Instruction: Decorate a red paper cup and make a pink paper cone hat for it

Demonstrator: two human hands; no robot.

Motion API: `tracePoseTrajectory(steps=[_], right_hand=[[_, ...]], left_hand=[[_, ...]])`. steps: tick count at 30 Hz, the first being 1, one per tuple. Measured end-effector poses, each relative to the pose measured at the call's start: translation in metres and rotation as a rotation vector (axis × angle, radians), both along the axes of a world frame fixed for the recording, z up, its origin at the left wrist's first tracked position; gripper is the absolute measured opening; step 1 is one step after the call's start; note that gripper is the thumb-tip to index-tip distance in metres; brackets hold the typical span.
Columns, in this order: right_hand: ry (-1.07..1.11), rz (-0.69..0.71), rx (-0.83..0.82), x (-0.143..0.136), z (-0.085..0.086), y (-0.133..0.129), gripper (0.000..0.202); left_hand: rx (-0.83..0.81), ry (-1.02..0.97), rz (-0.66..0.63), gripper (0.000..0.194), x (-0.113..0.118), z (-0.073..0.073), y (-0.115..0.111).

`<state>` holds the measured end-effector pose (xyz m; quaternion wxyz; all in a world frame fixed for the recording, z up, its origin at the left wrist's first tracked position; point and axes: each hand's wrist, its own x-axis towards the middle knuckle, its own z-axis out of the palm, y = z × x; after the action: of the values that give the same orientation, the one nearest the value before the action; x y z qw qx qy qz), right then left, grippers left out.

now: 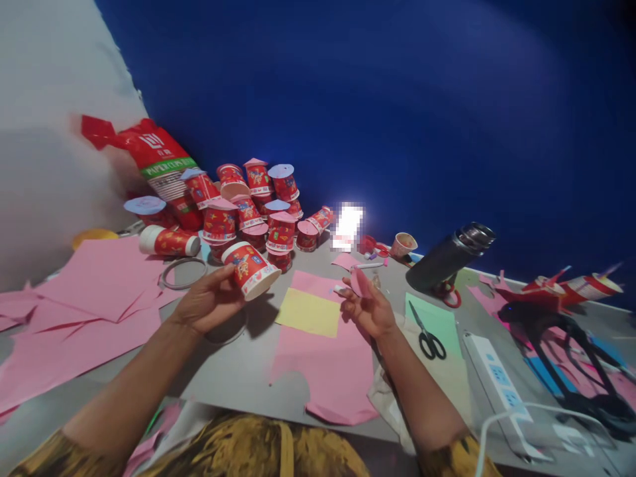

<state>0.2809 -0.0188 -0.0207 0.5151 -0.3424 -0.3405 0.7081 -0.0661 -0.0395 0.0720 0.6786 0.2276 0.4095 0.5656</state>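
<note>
My left hand (211, 298) is closed around a red printed paper cup (251, 268), tilted with its white-rimmed mouth toward the lower right. The cup is above the grey table, left of a yellow paper sheet (309, 311). Across from it, my right hand (370, 308) pinches a small curved piece of pink paper (358, 281). Something small and white shows by its fingertips, too small to name. Beneath both hands lies a cut pink sheet (328, 368) with a curved notch. Behind the held cup stands a cluster of red cups (218, 222), several topped with pink or blue paper cones.
Pink sheets (99, 285) and a tape roll (183, 273) lie at left, before a red bag of paper cups (159, 156). At right are a dark flask (442, 262), black scissors (428, 338), a white power strip (497, 377) and a black strapped object (561, 331). A blurred bright rectangle (348, 225) stands at the back.
</note>
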Motion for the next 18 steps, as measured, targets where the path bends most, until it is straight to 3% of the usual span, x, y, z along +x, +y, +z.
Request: tracePoseTrajectory(steps=[4,9,13,15,18], right_hand=[[-0.047,-0.048,0.032,0.000,0.002,0.001,0.058],[-0.058,-0.076,0.058,0.000,0.001,0.006,0.066],[-0.041,-0.092,0.051,-0.001,0.000,0.008,0.067],[-0.135,-0.112,0.077,0.000,0.001,0.007,0.069],[-0.481,-0.167,0.256,0.003,0.008,0.004,0.070]], left_hand=[[0.025,0.008,-0.095,0.051,0.016,-0.008,-0.005],[0.277,0.434,-0.165,0.066,0.042,-0.026,0.002],[0.403,0.665,-0.211,0.060,0.066,-0.020,0.008],[0.442,0.751,-0.220,0.055,0.076,-0.015,0.012],[0.446,0.780,-0.240,0.053,0.085,-0.012,0.017]])
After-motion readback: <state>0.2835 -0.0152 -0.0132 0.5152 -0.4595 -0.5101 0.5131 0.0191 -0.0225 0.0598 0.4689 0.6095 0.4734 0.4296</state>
